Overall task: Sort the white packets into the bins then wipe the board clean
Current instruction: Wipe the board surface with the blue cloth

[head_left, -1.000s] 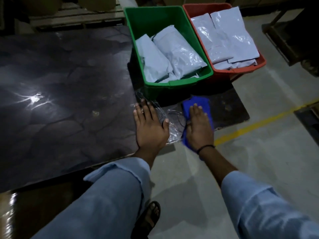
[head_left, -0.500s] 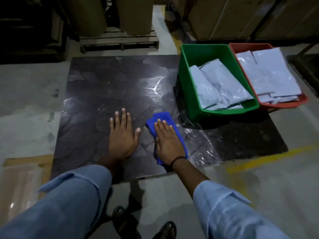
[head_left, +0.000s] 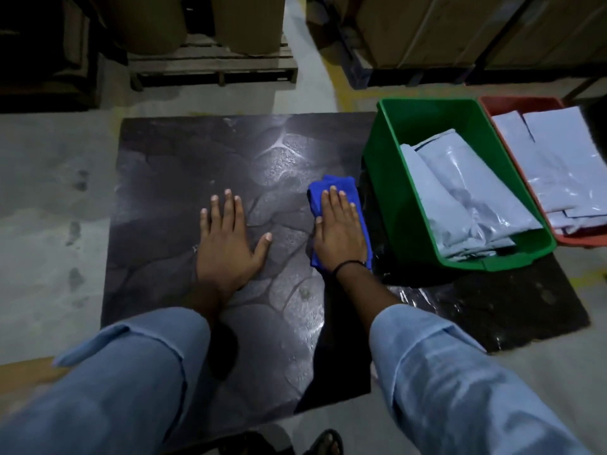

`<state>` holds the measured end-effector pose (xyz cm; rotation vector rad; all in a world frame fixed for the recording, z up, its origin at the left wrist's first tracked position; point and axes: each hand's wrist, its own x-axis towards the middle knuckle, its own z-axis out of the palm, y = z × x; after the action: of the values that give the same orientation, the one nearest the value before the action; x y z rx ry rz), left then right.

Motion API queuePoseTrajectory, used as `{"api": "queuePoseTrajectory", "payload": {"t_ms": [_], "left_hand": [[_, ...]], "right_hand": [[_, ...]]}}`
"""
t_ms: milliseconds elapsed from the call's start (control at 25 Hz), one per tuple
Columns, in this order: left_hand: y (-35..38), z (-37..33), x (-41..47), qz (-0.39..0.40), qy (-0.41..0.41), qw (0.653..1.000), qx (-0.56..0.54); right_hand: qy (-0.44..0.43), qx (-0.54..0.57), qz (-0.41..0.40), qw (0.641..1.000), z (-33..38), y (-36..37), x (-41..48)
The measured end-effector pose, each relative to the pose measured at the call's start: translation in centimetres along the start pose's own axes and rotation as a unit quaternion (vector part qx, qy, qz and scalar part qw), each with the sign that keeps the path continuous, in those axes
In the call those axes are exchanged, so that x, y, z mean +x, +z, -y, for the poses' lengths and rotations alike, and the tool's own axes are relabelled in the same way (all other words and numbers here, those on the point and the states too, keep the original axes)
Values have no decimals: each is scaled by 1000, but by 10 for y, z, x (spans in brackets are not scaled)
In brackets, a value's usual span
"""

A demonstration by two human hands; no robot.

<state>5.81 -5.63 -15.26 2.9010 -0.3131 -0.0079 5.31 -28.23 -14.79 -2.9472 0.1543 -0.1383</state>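
Left hand (head_left: 226, 244) is planted flat on the dark board (head_left: 184, 178), fingers spread, its grip wide open and holding nothing, just bracing. Moving right, the right hand (head_left: 338, 234) lies palm-down on the blue cloth (head_left: 331, 185), pressing it to the board rather than closing a grip round it; fingers are stretched out flat. So we're in the wiping step, and the sorting looks done, since no white packets lie loose on the board. Next move, I'd say, calls for steady downward pressure and a sweep across the bare left stretch, keeping the cloth from bunching against the crinkled clear plastic film (head_left: 414, 297) beside it. Further right, the green bin (head_left: 394, 198) sits on the board's right side, holding a heap of white packets (head_left: 460, 205). Touching it, at the far edge, the red bin (head_left: 512, 103) holds flatter stacked packets, partly cut off from view.
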Motion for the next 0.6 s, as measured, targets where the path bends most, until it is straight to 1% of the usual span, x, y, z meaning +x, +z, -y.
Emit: {"api": "queuePoseTrajectory", "payload": {"t_ms": [120, 360, 480, 600], "left_hand": [[0, 0, 0, -20, 0, 1000, -10], [-1, 0, 2, -17, -11, 1000, -10], [-3, 0, 3, -33, -7, 999, -14], [-4, -2, 5, -11, -19, 1000, 1]], "right_hand": [[16, -14, 5, 1000, 0, 2, 50], [31, -21, 29, 999, 4, 14, 166], [91, -14, 23, 995, 1, 16, 217], [169, -10, 11, 986, 0, 18, 252]]}}
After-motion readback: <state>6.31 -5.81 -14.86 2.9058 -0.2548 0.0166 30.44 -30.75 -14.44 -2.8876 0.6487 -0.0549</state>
